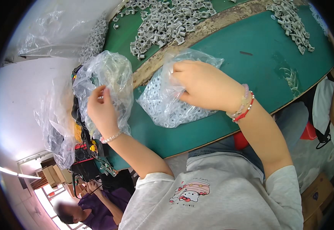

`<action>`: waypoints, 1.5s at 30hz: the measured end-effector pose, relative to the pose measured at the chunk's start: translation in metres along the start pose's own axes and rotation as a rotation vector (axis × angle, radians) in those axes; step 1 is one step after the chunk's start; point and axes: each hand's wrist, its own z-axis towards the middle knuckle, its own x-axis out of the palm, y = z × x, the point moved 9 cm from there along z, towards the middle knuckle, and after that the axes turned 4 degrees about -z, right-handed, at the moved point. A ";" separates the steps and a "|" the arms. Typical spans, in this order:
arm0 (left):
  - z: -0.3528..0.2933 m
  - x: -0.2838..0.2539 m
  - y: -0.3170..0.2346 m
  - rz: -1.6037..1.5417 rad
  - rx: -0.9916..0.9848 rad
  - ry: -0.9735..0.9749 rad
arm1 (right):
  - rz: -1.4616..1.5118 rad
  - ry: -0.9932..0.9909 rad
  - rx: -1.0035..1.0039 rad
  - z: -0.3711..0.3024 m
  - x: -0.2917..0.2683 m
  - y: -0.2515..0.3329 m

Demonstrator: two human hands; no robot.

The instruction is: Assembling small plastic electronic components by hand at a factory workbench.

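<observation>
Seemingly, in the head view, bag handling was in hand: the right hand pinched the clear bag of pale parts on the green surface. The left hand curled by another bag, its grip unclear. The next move probably called for closing up the clear bag.

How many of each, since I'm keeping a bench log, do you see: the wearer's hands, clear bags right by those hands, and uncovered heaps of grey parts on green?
Hands: 2 (left hand, right hand)
Clear bags: 2 (left bag, right bag)
Grey heaps: 2 (middle heap, far-right heap)
Total: 6
</observation>
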 end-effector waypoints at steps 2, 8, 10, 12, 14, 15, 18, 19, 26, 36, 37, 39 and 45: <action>0.001 -0.011 0.004 -0.003 -0.016 -0.078 | 0.015 0.040 -0.011 -0.002 0.003 -0.001; -0.011 -0.030 -0.014 0.553 0.103 -0.527 | -0.021 -0.017 -0.029 -0.004 0.000 0.009; -0.009 -0.027 -0.034 0.475 0.180 -0.516 | -0.013 0.044 -0.033 -0.003 0.005 0.008; -0.005 -0.015 -0.062 0.284 0.275 -0.408 | -0.016 0.006 -0.061 -0.001 0.007 0.004; -0.003 -0.008 -0.098 0.192 0.380 -0.327 | -0.022 -0.043 -0.104 -0.003 -0.004 0.010; -0.002 0.002 -0.118 0.105 0.473 -0.230 | 0.087 -0.030 -0.080 0.000 -0.005 0.008; -0.001 0.046 -0.174 0.035 0.641 -0.014 | 0.290 -0.047 -0.022 0.003 -0.014 0.000; 0.005 0.061 -0.181 0.067 0.692 -0.001 | 0.389 -0.065 -0.010 0.005 -0.018 -0.001; 0.046 0.175 -0.162 0.099 0.722 0.275 | 1.352 -0.320 0.288 0.009 -0.036 -0.049; 0.024 0.143 -0.169 0.033 0.781 0.183 | 1.766 -0.531 0.429 0.001 -0.030 -0.083; 0.023 0.140 -0.168 0.034 0.781 0.180 | 1.765 -0.529 0.426 0.002 -0.031 -0.081; 0.023 0.137 -0.165 0.041 0.729 0.196 | 1.762 -0.586 0.494 -0.002 -0.032 -0.084; 0.000 0.124 -0.167 0.001 0.778 0.162 | 1.380 -0.645 0.511 -0.005 -0.039 -0.090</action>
